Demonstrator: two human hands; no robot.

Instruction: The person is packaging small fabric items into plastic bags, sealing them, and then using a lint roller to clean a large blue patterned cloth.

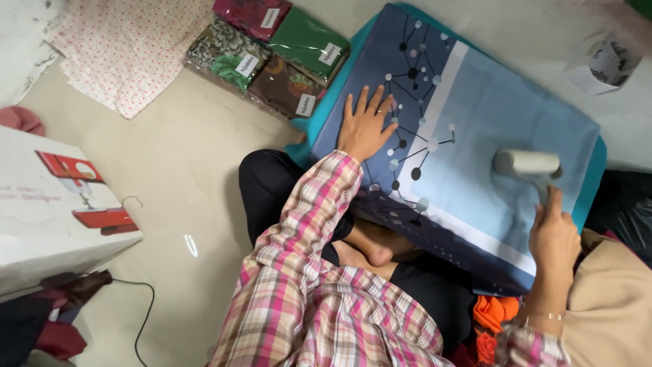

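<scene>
Hands first: left hand (365, 126) lies flat, fingers spread, palm down on the folded blue cotton sheet with dark navy band, white stripe and dot-and-line print (468, 156); nothing gripped, just pressing. Right hand (553, 234) is closed around the handle of a white cylindrical lint roller (528, 164), roller head resting on the pale blue part of the sheet.

Sheet sits across the person's lap, spread over a teal cloth layer (324, 109) that shows at the edges. Person is seated cross-legged on the pale glossy floor (183, 177), pink plaid sleeve (312, 217) reaching forward.

Handling, as a judgement: sheet looks soft, light and limp, will wrinkle and creep under the roller unless pinned. Flat-palm hold near the navy end is a sensible anchor; for lifting, take it by a folded edge or corner. Roller looks light and rigid; handle is the only good hold, the drum is likely tacky.

Around: stack of packed folded fabrics in maroon, green and brown wrappers (272, 47) just beyond the sheet's far corner, white floral-print cloth (129, 47) on the floor, white cardboard box with red machine picture (54, 204) to the left, black cable (146, 312), orange fabric scrap (492, 319) beside the knee.
</scene>
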